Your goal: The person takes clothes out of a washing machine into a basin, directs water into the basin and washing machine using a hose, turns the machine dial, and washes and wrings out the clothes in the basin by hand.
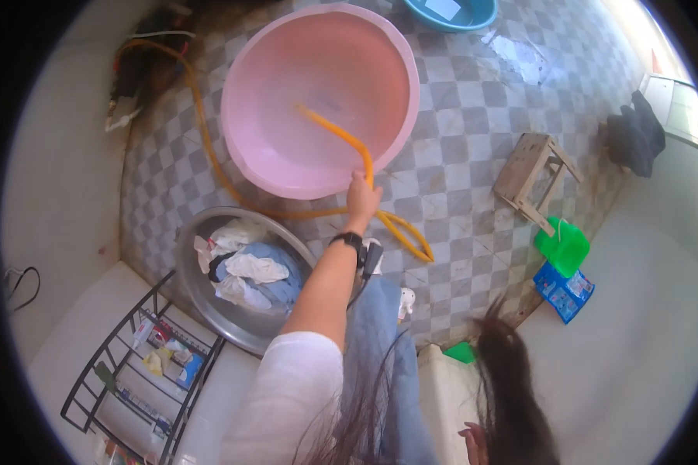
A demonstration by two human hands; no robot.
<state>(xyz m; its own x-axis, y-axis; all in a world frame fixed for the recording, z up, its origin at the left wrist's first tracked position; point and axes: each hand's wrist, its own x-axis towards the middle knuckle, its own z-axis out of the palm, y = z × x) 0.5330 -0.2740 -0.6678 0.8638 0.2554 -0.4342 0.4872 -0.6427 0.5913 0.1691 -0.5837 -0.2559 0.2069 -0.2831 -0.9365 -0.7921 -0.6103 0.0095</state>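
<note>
My left hand (362, 200), with a dark watch on the wrist, is closed around a yellow hose (347, 136) just outside the near rim of a large pink tub (244, 159). The hose's end reaches down into the tub, which holds cloudy-looking water (326, 101). Its rest loops over the floor beside the tub. My right hand (474, 443) is low at the bottom edge, partly hidden by hanging hair; its few visible fingers look apart, with nothing seen in them. Left of my forearm stands a metal basin (198, 298) with white and blue clothes (257, 267).
A wooden stool (526, 167) stands on the checkered tile floor (457, 186) at right, near a green container (564, 248) and a blue packet (564, 291). A blue basin (473, 19) is at the top. A black rack (128, 337) with small items is lower left.
</note>
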